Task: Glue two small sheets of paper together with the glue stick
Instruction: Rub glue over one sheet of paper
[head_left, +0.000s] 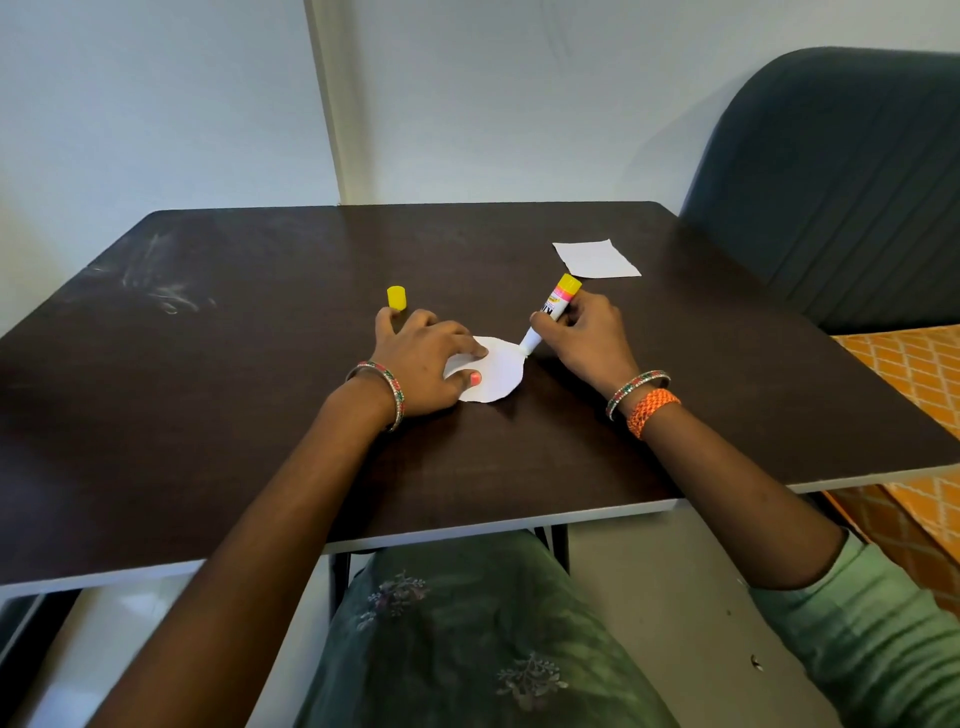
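Mid-frame on the dark table (260, 415), the left hand (423, 364) lies flat, pinning the round paper (496, 371). The right hand (584, 338) grips the glue stick (550, 314), tip touching that paper's right edge. The yellow cap (396, 298) stands behind the left hand; a square paper (596, 258) lies upper right, apart.

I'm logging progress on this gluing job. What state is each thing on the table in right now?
glue stick: uncapped, tilted, tip on the rounded paper's edge
yellow cap: off, standing on the table
rounded paper: flat, pinned down
square paper: lying apart, untouched
left hand: pressing the rounded paper
right hand: gripping the glue stick
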